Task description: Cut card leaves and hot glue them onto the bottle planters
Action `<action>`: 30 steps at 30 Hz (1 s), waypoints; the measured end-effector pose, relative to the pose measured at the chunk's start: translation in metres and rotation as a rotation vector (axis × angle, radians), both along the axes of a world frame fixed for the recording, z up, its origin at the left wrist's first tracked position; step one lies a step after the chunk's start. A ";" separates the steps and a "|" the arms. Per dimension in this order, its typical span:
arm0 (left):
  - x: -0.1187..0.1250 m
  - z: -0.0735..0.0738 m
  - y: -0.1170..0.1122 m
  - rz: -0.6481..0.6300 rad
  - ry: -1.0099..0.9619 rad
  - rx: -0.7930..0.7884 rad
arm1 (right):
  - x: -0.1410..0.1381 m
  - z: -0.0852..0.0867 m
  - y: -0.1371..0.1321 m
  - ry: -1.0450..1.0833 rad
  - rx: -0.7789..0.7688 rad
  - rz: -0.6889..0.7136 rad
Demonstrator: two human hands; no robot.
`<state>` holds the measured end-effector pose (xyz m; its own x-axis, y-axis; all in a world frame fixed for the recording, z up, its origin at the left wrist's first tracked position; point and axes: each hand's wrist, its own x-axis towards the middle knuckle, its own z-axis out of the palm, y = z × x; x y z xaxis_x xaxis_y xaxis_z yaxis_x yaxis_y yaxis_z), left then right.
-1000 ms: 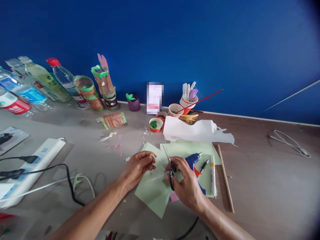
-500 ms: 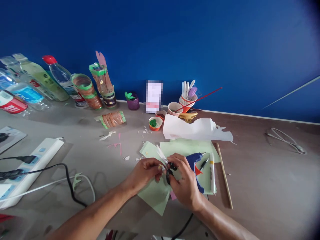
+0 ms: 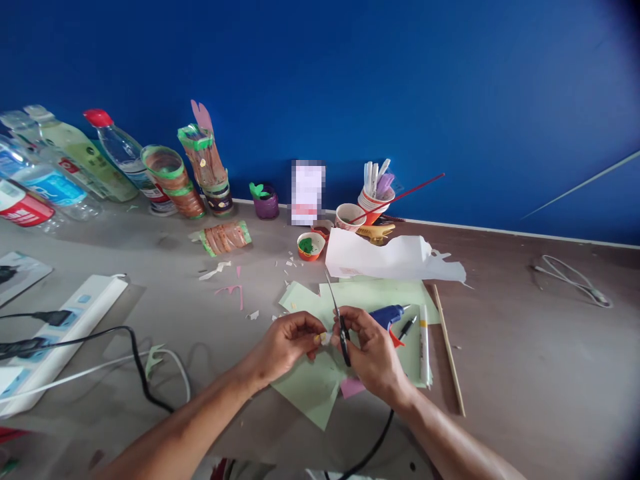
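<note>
toward the front edge of the table (image 3: 530, 360) here, a left hand (image 3: 283, 343) pinches a small pale scrap (image 3: 325, 339) between closed fingers, beside scissors (image 3: 344, 340) in a right hand's (image 3: 373, 353) curled fingers; green paper (image 3: 315, 398) lies beneath, blue glue gun (image 3: 387, 316) alongside, bottles (image 3: 85, 157) along the back edge.

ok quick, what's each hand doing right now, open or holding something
Left hand: closed, pinching a small white-and-yellow piece.
Right hand: closed around the black handles of the scissors.
</note>
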<state>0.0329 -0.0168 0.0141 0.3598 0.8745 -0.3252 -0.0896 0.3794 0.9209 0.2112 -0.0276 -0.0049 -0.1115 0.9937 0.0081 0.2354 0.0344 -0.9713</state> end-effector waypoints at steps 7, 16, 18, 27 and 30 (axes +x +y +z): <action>0.000 -0.005 -0.004 -0.067 -0.159 -0.113 | -0.002 0.003 0.003 0.049 -0.040 -0.037; 0.001 0.000 -0.003 -0.016 -0.161 -0.130 | 0.000 0.007 -0.001 0.065 -0.030 0.024; -0.001 -0.001 0.000 0.077 -0.176 -0.136 | 0.003 0.010 -0.004 0.047 0.015 0.076; -0.003 0.003 0.005 0.342 -0.236 -0.141 | 0.002 0.027 -0.009 -0.382 0.325 0.209; -0.003 0.005 0.005 0.368 -0.233 -0.112 | -0.001 0.026 -0.010 -0.453 0.345 0.215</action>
